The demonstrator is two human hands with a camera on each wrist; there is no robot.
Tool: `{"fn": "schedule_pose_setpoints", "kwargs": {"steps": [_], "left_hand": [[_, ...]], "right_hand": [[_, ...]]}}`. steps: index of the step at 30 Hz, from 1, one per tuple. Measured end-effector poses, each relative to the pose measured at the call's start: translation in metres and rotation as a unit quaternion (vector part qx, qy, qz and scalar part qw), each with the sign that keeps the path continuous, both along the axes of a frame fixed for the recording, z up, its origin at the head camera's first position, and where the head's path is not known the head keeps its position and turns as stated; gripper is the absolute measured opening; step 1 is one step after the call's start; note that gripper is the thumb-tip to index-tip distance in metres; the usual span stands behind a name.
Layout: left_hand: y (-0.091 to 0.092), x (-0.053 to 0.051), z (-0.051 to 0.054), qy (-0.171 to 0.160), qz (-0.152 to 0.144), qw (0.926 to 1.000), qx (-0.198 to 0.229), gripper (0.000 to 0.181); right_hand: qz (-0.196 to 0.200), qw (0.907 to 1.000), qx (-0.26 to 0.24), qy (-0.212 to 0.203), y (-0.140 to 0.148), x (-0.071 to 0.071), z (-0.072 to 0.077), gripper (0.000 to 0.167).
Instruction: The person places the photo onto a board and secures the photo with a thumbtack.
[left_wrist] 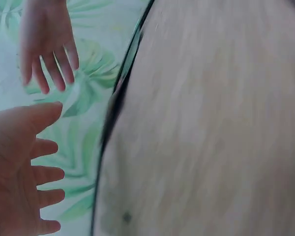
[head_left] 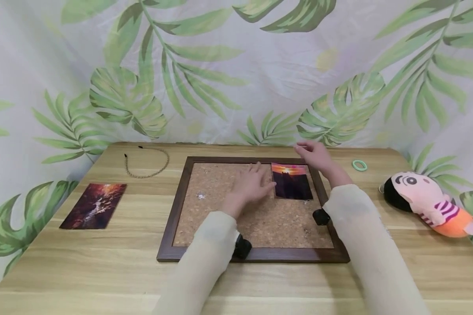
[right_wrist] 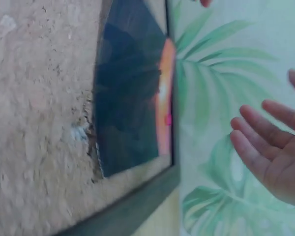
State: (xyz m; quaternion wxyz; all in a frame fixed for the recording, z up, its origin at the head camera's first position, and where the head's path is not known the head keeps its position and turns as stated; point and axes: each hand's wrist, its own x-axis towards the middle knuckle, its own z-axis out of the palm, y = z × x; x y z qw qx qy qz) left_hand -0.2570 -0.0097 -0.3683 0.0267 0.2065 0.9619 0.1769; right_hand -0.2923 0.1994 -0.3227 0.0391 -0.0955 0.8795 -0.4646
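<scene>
A corkboard [head_left: 220,210] with a dark brown wooden frame lies flat on the table. On its upper right part lies a sunset photo [head_left: 292,181], also seen as a dark photo [right_wrist: 130,93] in the right wrist view. My left hand [head_left: 253,183] is over the board's middle, just left of the photo, its fingers extended. In the left wrist view, the left hand [left_wrist: 17,167] shows spread fingers holding nothing. Above the board's top right corner is my right hand [head_left: 317,155]. The right wrist view shows that right hand [right_wrist: 275,147] with loose, spread fingers, apart from the photo.
A second photo [head_left: 94,205], with red trees and a stream, lies on the table at left. Behind it is a chain [head_left: 143,176]. At right are a mint-green ring [head_left: 359,165] and a plush doll [head_left: 429,203]. Leaf-patterned cloth [head_left: 220,65] hangs behind the table.
</scene>
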Motion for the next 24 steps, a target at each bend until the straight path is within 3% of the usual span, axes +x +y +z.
{"fn": "schedule_pose_setpoints", "kwargs": {"steps": [4, 8, 11, 14, 17, 20, 24], "left_hand": [[-0.027, 0.003, 0.013, 0.021, 0.013, 0.9996, 0.012, 0.062], [-0.061, 0.008, 0.023, 0.039, 0.015, 0.9989, 0.022, 0.063], [-0.090, 0.012, 0.025, 0.058, 0.015, 0.9976, 0.035, 0.063], [-0.125, 0.014, 0.024, 0.075, 0.026, 0.9953, 0.055, 0.063], [-0.166, 0.016, 0.021, 0.071, 0.050, 0.9919, 0.093, 0.064], [-0.211, 0.024, 0.019, 0.070, 0.094, 0.9865, 0.114, 0.065], [-0.264, 0.041, 0.020, 0.086, 0.157, 0.9787, 0.101, 0.065]], "right_hand": [[0.021, 0.9991, -0.003, 0.036, 0.008, 0.013, 0.007, 0.054], [0.016, 0.9971, 0.021, 0.071, 0.025, 0.026, 0.004, 0.054], [0.000, 0.9957, 0.046, 0.081, 0.043, 0.035, -0.004, 0.055], [-0.012, 0.9964, 0.038, 0.075, 0.061, 0.042, -0.013, 0.054], [-0.021, 0.9975, 0.021, 0.064, 0.077, 0.048, -0.021, 0.053], [-0.023, 0.9978, 0.024, 0.058, 0.088, 0.053, -0.028, 0.051], [-0.025, 0.9967, 0.049, 0.060, 0.098, 0.054, -0.036, 0.045]]}}
